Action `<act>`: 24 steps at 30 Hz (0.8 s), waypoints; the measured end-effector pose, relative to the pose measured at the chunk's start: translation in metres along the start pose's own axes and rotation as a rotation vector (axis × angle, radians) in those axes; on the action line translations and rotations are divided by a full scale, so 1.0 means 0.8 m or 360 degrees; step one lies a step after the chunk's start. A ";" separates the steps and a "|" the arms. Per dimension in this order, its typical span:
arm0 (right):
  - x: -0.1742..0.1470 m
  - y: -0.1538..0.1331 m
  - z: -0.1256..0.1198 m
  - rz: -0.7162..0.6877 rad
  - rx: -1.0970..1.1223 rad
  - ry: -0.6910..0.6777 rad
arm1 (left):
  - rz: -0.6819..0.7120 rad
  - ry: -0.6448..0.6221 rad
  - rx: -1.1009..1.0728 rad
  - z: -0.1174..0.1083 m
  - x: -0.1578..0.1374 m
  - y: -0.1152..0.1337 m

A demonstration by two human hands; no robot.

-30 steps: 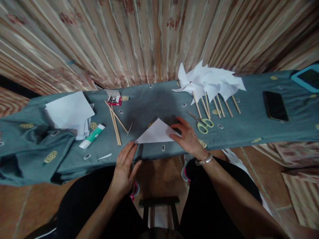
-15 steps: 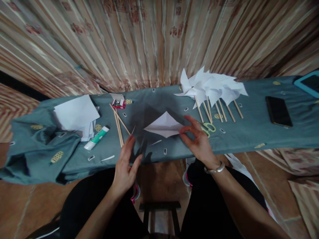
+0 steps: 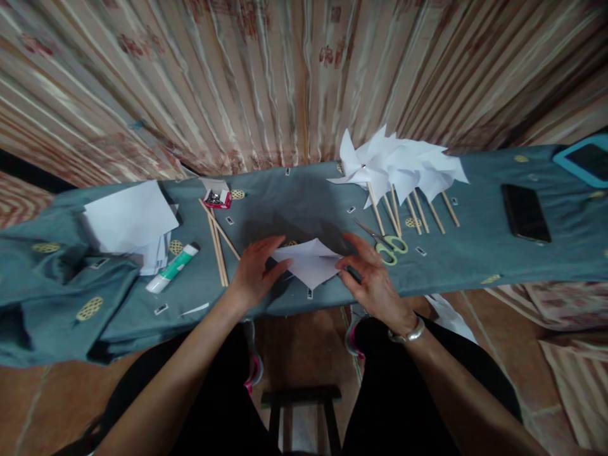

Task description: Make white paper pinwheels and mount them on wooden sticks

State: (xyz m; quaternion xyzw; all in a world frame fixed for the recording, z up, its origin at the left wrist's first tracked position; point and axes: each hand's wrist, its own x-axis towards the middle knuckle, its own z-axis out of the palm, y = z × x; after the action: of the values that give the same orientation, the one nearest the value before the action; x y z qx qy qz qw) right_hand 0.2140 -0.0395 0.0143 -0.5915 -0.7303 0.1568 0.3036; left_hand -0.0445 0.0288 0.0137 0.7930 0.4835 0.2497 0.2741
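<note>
A creased white square of paper (image 3: 313,266) lies with a corner toward me near the front of the cloth-covered table, its middle fold raised. My right hand (image 3: 375,278) pinches its right corner between thumb and fingers. At the left corner is my left hand (image 3: 254,269), thumb and fingers apart, with the paper's tip in the gap between them. Scissors with light green handles (image 3: 392,244) rest just beyond my right hand. Wooden sticks (image 3: 218,253) lie to the left of my left hand.
Several white paper pinwheels on sticks (image 3: 365,161) lie at the back right, with a black phone (image 3: 526,212) and a blue-framed device (image 3: 584,159) beyond. On the left are stacked paper sheets (image 3: 130,218), a glue stick (image 3: 173,267), a red box of pins (image 3: 217,197) and a paper scrap (image 3: 194,310).
My left hand has moved from the paper scraps to the paper's left corner. The square has come nearer to me in my right hand's grip and tilted flatter.
</note>
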 end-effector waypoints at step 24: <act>0.000 0.056 -0.042 0.0484 -0.1019 0.0112 | -0.0685 0.0191 -0.1353 -0.001 0.044 0.022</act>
State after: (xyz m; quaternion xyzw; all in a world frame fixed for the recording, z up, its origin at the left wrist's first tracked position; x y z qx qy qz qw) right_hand 0.2697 -0.0329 0.0132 -0.7637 -0.6351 -0.0572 0.1010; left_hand -0.0198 0.0544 0.0308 0.4767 0.5066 0.4082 0.5911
